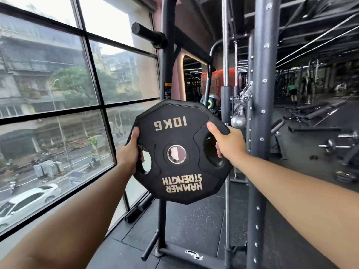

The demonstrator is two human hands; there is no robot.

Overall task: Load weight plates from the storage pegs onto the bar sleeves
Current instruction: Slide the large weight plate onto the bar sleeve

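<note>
Most of my left hand's [132, 150] fingers are hidden behind the plate's rim. Only the thumb lies on the front face, and a few fingertips show through the left grip hole. My right hand [227, 144] is similar: the thumb is pressed flat along the upper right edge and the fingers curl into the right grip hole, their tips out of sight. Both hands are clamped on the weight plate [180, 136], one on each side.

The plate hangs in the air in front of me at arm's length, upright, with its flat printed face turned toward me. The print reads upside down, with "10KG" at the top and "HAMMER STRENGTH" at the bottom. The two grip holes sit left and right of the steel-ringed centre hole. I cannot see the plate's back.

Above the plate, a bare black storage peg [149, 35] juts from the curved rack post [168, 74], whose middle the plate covers. Just right of my right hand a chrome bar end [238, 121] pokes out beside the bolted upright [266, 113]. I cannot make out what it joins. A window [58, 94] fills the left, and the gym behind is blurred.
</note>
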